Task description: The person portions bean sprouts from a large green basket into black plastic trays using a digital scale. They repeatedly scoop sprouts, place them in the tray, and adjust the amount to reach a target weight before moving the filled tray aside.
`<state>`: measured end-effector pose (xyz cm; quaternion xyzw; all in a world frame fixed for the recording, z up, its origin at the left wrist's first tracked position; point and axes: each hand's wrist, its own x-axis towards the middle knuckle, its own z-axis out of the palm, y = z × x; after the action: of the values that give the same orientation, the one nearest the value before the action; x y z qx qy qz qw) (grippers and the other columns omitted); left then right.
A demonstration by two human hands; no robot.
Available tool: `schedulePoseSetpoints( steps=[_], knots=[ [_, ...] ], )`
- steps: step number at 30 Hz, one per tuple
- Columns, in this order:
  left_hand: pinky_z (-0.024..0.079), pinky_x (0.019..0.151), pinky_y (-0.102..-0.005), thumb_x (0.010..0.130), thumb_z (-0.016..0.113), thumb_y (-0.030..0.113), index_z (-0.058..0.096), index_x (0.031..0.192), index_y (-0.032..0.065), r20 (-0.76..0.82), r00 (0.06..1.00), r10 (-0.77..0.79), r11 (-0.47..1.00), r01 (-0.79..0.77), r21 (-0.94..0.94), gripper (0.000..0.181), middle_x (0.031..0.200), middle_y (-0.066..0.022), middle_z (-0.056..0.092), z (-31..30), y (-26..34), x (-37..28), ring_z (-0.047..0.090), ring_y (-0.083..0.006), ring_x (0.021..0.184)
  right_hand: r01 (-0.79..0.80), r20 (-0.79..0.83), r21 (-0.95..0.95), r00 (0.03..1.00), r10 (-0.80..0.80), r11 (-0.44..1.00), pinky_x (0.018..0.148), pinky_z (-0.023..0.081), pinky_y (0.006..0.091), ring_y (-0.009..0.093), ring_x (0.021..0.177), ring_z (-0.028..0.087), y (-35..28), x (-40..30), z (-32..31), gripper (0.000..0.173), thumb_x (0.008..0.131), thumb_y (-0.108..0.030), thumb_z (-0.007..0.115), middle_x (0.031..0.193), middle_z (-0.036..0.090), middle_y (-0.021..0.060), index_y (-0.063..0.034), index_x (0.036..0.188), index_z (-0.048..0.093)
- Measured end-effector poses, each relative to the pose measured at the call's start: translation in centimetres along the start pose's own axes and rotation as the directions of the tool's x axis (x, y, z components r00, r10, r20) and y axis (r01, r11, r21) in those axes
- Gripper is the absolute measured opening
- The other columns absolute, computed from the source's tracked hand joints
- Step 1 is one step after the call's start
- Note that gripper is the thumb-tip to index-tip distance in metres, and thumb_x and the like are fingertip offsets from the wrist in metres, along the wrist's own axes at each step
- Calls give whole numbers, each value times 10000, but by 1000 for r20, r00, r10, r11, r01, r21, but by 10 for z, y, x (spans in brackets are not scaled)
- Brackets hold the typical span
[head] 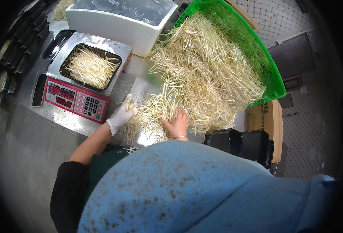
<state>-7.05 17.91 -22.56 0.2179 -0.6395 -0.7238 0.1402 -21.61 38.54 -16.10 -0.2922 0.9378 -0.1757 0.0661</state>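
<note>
My left hand (pixel 120 116), in a white glove, is at the left edge of a small heap of bean sprouts (pixel 151 112) on the metal table. Some sprouts are pinched between its thumb and fingers. Bare, with a bracelet at the wrist, my right hand (pixel 177 123) rests on the same heap, thumb spread away from the fingers. A large pile of bean sprouts (pixel 206 72) spills from a tipped green plastic crate (pixel 272 70). To the left, a black plastic tray (pixel 116 72) filled with sprouts sits on a red digital scale (pixel 103 102) with a lit display.
A white foam box (pixel 110 32) lined with clear plastic stands behind the scale. A phone (pixel 39 90) and a clear lid (pixel 55 45) lie beside the scale. Stacked black trays (pixel 238 145) and a cardboard box (pixel 264 122) are at right; more filled trays (pixel 23 38) stand far left.
</note>
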Motion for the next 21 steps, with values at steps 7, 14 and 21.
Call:
schedulePoseSetpoints(
  steps=[7, 14, 21],
  knots=[
    [340, 982, -334, 733, 590, 125, 213, 1374, 9, 66, 997, 31, 678, -69, 732, 752, 1231, -229, 469, 41, 26, -1, 446, -329, 1167, -243, 178, 207, 962, 207, 948, 760, 480, 337, 279, 858, 603, 33, 19, -4, 506, 679, -78, 646, 964, 612, 169, 0, 1152, 484],
    [395, 915, -261, 786, 505, -30, 363, 1295, -18, 95, 995, -28, 998, 33, -56, 528, 1192, -121, 536, 30, 55, 2, 509, -176, 1082, -306, 311, 910, 950, 26, 279, 710, 465, 235, 110, 822, 578, 34, 7, -49, 403, 751, 43, 505, 993, 609, 58, -7, 1152, 515],
    [265, 1036, -331, 726, 647, 272, 161, 1387, 3, 126, 991, 46, 900, -96, 424, 863, 1295, -278, 377, 16, 51, -16, 370, -348, 1228, -54, 142, 405, 990, -5, 913, 999, 324, 363, 335, 1190, 415, 51, -3, -20, 752, 704, -341, 684, 1255, 446, 237, 9, 1294, 375]
  ],
)
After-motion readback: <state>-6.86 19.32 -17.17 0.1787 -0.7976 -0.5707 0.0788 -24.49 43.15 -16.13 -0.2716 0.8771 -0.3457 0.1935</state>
